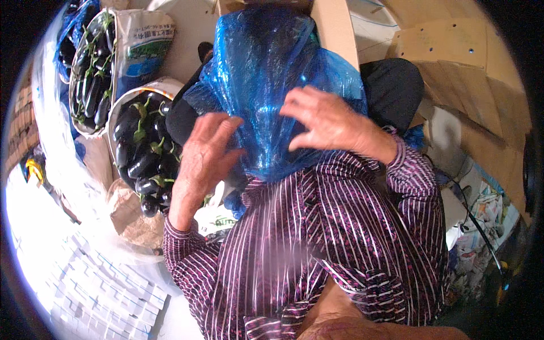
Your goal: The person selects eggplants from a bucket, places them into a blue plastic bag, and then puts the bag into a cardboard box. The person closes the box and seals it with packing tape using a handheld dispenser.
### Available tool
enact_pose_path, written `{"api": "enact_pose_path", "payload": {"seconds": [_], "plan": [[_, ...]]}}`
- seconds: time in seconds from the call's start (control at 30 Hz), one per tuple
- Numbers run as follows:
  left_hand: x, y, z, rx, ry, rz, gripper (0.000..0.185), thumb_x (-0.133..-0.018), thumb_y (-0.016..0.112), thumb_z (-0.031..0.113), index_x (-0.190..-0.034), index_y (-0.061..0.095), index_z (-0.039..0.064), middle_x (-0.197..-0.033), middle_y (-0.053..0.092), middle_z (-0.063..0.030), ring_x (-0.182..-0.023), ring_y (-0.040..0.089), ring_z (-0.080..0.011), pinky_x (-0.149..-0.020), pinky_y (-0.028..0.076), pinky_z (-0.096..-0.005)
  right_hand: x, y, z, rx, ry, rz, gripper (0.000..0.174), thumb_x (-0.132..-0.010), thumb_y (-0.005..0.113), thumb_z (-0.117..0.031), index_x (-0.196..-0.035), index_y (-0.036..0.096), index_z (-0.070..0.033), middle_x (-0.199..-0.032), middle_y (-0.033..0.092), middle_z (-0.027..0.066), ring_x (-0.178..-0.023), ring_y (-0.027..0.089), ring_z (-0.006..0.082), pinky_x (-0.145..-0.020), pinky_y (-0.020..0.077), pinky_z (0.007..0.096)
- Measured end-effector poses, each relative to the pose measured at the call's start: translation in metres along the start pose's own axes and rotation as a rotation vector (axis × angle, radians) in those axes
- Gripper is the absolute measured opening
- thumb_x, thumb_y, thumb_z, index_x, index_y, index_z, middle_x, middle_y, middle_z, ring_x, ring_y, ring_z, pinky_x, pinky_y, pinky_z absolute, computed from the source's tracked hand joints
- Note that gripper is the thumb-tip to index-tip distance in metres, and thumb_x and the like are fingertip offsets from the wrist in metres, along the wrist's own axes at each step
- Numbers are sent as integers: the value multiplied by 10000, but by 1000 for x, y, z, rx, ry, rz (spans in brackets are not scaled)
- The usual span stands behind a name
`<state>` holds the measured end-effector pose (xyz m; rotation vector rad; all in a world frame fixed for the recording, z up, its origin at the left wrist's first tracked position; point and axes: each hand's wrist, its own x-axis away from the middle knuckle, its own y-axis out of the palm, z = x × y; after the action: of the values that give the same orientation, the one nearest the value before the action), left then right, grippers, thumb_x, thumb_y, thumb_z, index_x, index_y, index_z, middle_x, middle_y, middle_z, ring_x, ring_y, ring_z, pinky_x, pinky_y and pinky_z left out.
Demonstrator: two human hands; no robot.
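Observation:
A blue plastic bag (272, 85) is spread over my lap and reaches up into a cardboard box (335, 32) between my knees. Over the bag's left side, my left hand (210, 146) hovers or rests lightly with its fingers apart. My right hand (321, 119) is above the bag's right half, thumb and fingers spread, somewhat blurred. Neither hand plainly grips the plastic; whether the fingertips touch it I cannot tell. What lies inside the bag or box is hidden.
At the left stand a round container of eggplants (144, 165) and, farther up, a woven sack of eggplants (95, 80). A brown paper piece (136, 216) lies below them. Flattened cardboard (454, 46) covers the right side, with a thin dark cable (476, 221) lower down.

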<state>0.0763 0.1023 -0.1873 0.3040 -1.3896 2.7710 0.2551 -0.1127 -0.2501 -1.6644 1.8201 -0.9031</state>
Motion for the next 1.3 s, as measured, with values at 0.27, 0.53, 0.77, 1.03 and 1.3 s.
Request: {"api": "enact_pose_path", "payload": {"seconds": [0.27,0.53,0.77,1.03,1.3], "plan": [[27,2,-28,-147,-44,-84,605,-658,821,105,-1231,629,90,-1254,566,-104,-1240,489,-314,-1007,398,-453,16,93,-38,-223,-140,-21,360,-707,787,-297,-883,607,-40,-908,550,114,-903,567,296,-773,511,408],[42,25,-30,-463,39,-51,318,-724,699,66,-1040,668,87,-1234,578,-117,-1267,490,-317,-1036,388,-462,16,83,-36,-683,48,-355,202,-858,658,-189,-792,563,-23,-761,600,118,-719,620,301,-679,484,431],[49,17,-39,-305,47,-117,145,-716,656,25,-856,642,59,-1034,603,-102,-1179,526,-311,-942,424,-429,26,50,-12,-788,367,-298,254,-880,704,-222,-882,565,-9,-845,608,112,-840,646,264,-734,511,389],[84,-18,-8,174,-262,62,103,-722,642,-52,-808,596,-18,-893,633,-144,-844,656,-308,-722,521,-361,-2,84,-36,-77,126,184,543,-711,851,-308,-1077,563,-28,-983,528,140,-918,591,303,-783,535,418],[75,-59,10,509,-371,369,101,-779,612,-56,-842,548,-11,-1123,689,-166,-1096,643,-229,-929,499,-325,-6,65,-47,-618,14,3,694,-839,693,-584,-1213,563,-14,-1201,596,202,-1067,634,345,-942,518,427]]}}
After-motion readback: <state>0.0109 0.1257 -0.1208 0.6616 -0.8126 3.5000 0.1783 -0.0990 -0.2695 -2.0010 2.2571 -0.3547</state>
